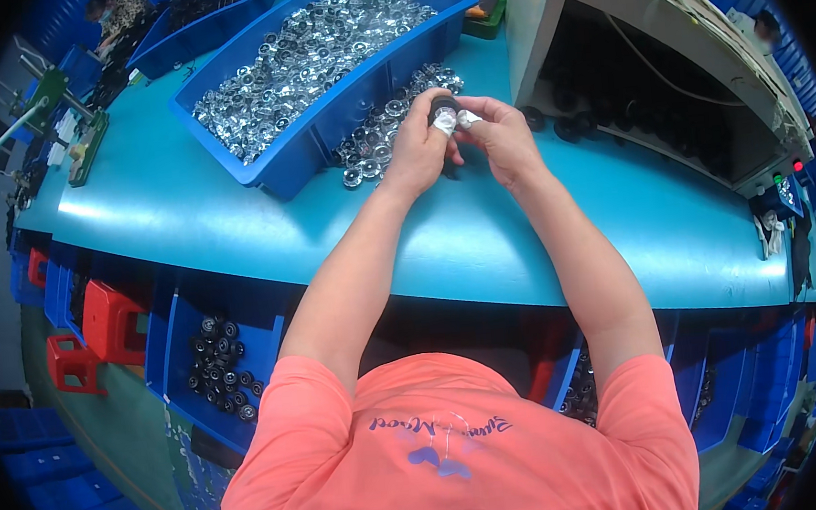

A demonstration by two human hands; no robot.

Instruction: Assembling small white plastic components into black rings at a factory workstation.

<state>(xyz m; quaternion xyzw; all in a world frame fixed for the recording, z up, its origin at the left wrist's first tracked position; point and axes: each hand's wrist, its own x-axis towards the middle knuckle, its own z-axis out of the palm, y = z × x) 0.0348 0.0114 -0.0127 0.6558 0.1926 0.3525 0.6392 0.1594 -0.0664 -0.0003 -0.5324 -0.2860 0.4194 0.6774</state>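
Note:
Both hands meet above the teal worktable (483, 230), just past a loose pile of small shiny round metal parts (381, 137). My left hand (416, 149) pinches a small black round part (444, 111) with a silvery piece under it. My right hand (497, 135) touches the same part from the right, fingertips wrapped in white tape. The part is mostly hidden by the fingers.
A big blue bin (322, 142) full of shiny metal parts stands left of the hands. A grey machine housing (660, 53) with black parts inside stands to the right. Below the table edge is a blue bin (182, 369) of black round parts. Another person sits far back left (120, 9).

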